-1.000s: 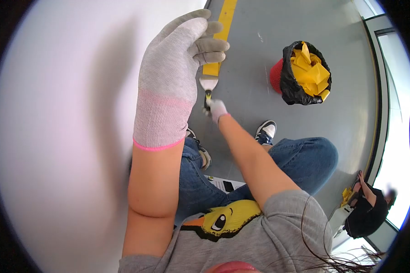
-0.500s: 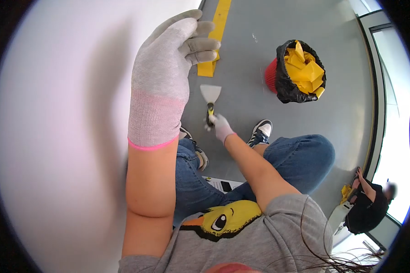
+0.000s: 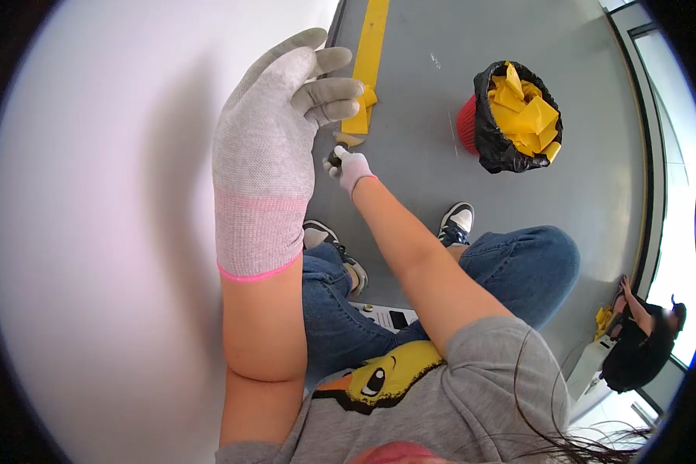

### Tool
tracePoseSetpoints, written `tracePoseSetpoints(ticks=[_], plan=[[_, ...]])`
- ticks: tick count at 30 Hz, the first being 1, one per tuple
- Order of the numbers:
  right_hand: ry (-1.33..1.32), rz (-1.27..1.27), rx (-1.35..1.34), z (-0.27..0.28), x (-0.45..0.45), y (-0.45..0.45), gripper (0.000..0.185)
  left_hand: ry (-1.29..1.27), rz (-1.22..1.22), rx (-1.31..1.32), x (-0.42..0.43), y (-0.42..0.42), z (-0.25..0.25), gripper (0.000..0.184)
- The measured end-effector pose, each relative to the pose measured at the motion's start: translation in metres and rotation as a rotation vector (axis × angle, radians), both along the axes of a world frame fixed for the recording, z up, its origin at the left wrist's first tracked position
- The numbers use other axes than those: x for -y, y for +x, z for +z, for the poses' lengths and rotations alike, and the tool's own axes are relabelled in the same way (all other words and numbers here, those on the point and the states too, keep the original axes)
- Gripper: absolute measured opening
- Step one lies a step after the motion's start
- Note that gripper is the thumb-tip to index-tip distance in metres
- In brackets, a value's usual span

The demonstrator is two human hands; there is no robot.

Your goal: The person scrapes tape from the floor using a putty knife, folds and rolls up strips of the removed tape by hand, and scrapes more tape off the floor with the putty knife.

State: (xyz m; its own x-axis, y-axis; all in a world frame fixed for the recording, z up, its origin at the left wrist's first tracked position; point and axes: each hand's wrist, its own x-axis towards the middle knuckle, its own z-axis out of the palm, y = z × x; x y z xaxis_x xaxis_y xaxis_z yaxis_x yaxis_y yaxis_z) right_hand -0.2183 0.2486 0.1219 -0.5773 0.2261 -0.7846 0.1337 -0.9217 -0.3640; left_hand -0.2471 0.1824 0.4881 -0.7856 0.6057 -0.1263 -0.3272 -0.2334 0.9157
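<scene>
My left hand [image 3: 267, 131], in a pale glove with a pink cuff edge, is raised close to the camera beside the white wall [image 3: 93, 232]. Its fingers are apart and hold nothing; whether it touches the wall I cannot tell. Lower down, my right hand [image 3: 353, 168], gloved too, grips a scraper [image 3: 349, 140] by its dark handle. The blade is tilted and lies close to the near end of a yellow floor tape strip [image 3: 373, 46]. That end of the tape is folded over; contact with the blade is unclear.
A red bin [image 3: 466, 125] lined with a black bag [image 3: 493, 158] holds crumpled yellow tape [image 3: 537, 116] on the grey floor [image 3: 410, 108]. A white object [image 3: 383, 315] lies behind my legs. Another person [image 3: 638, 348] in black crouches at the far right beside more yellow material [image 3: 603, 321].
My right hand has moved the scraper forward toward the tape end, and the blade now appears tilted rather than face-on. My left hand stays raised and has shifted slightly left in view.
</scene>
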Motion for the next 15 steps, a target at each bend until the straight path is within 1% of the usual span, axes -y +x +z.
tracePoseSetpoints(ticks=[2,5,6,8,10,13,15], plan=[[-0.212,-0.255,-0.135,0.002,0.002,-0.004,0.027,0.007,-0.007,-0.007,-0.001,-0.001,0.001,0.044],[-0.191,-0.198,-0.220,-0.005,0.008,0.026,0.027,0.033,-0.025,-0.003,0.001,0.000,0.000,0.044],[-0.012,-0.048,-0.195,-0.015,0.011,0.044,0.021,0.036,-0.028,-0.004,0.001,0.001,0.000,0.044],[0.200,0.195,-0.133,-0.023,0.019,0.088,0.024,0.055,-0.032,-0.005,0.002,0.000,0.001,0.044],[0.255,0.324,-0.082,-0.034,0.025,0.130,0.029,0.079,-0.034,-0.002,0.003,0.002,0.000,0.044],[0.210,0.284,0.163,-0.025,0.029,0.167,0.025,0.040,-0.002,-0.014,0.002,0.004,-0.004,0.043],[0.278,0.287,0.160,-0.038,0.020,0.167,0.026,0.033,0.000,-0.002,0.002,0.004,-0.006,0.043]])
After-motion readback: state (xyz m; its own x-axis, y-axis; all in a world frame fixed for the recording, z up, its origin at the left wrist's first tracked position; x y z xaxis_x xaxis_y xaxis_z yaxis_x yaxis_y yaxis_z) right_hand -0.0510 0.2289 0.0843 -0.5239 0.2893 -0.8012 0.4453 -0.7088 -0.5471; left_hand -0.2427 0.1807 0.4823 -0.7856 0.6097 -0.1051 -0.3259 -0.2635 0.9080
